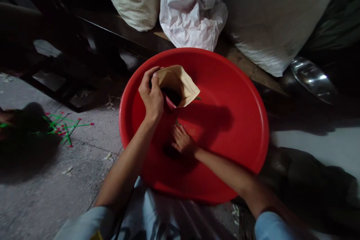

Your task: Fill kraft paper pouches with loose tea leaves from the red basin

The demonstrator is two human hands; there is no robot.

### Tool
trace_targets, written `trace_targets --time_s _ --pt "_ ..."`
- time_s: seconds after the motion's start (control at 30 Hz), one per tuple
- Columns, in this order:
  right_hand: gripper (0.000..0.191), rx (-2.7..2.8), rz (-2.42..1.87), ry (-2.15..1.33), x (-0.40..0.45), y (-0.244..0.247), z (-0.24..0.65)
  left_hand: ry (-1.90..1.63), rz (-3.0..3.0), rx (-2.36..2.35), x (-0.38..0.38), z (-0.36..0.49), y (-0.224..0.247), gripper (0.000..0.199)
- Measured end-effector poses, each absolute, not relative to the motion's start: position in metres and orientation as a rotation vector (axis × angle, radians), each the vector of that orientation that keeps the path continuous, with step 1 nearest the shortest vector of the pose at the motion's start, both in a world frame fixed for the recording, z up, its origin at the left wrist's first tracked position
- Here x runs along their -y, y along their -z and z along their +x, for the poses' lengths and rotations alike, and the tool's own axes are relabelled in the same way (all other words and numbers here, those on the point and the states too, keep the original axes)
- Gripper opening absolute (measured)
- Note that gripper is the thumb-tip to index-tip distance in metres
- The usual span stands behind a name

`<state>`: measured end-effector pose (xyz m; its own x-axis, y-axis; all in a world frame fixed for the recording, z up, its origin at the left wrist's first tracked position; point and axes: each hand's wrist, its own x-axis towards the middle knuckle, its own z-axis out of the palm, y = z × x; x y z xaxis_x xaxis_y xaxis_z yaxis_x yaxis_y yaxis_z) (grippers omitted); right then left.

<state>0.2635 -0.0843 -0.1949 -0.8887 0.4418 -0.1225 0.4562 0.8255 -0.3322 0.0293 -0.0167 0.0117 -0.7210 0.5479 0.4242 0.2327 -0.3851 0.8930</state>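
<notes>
My left hand (152,92) grips a brown paper pouch (187,84) by its left edge, thumb inside the rim. The pouch's mouth gapes upward, its inside is dark, and a pinkish patch shows low on its outside. It hangs over a large red plastic basin (239,131). Down inside the basin is my right hand (184,140), palm down, fingers stretched toward the bottom and a little apart. By its fingertips lies a tiny greenish bit, too small to name. Another small green piece (198,98) shows beside the pouch.
Stuffed white sacks (194,11) stand on a ledge behind the basin. At the right is a shiny metal bowl (313,78). Several thin green sticks with red ends (67,127) lie on the concrete floor (84,165) at left, near a dark frame.
</notes>
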Motion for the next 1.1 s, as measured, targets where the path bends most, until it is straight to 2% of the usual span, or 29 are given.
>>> trace_targets --time_s 0.07,0.13,0.27,0.33,0.5,0.57,0.7,0.83,0.97,1.1 --pt "0.072 -2.941 0.415 0.697 0.100 0.193 0.260 -2.207 1.040 -1.623 0.018 0.029 -0.012 0.022" --pt "0.065 -2.961 0.372 0.799 0.096 0.186 0.257 -2.190 1.030 -1.636 0.018 0.029 -0.012 0.023" --pt "0.067 -2.970 0.911 0.644 0.056 0.173 0.238 -2.209 1.060 -1.586 0.018 0.029 -0.010 0.025" --pt "0.070 -2.914 0.984 0.529 0.045 0.175 0.230 -2.224 1.065 -1.586 0.017 0.030 -0.009 0.023" --pt "0.064 -2.865 0.231 0.712 0.067 0.184 0.231 -2.224 1.067 -1.609 0.016 0.030 -0.012 0.020" --pt "0.064 -2.881 0.244 0.779 0.069 0.181 0.226 -2.214 1.059 -1.628 0.016 0.030 -0.013 0.021" --pt "0.061 -2.962 0.706 0.690 0.050 0.172 0.195 -2.224 1.071 -1.637 0.016 0.032 -0.013 0.021" --pt "0.056 -2.926 0.448 0.742 0.053 0.176 0.176 -2.208 1.062 -1.618 0.014 0.034 -0.012 0.021" --pt "0.056 -2.820 0.179 0.953 0.083 0.176 0.211 -2.211 1.043 -1.565 0.016 0.034 -0.012 0.021" --pt "0.054 -2.692 0.352 1.188 0.076 0.158 0.270 -2.200 1.036 -1.565 0.019 0.034 -0.014 0.020"
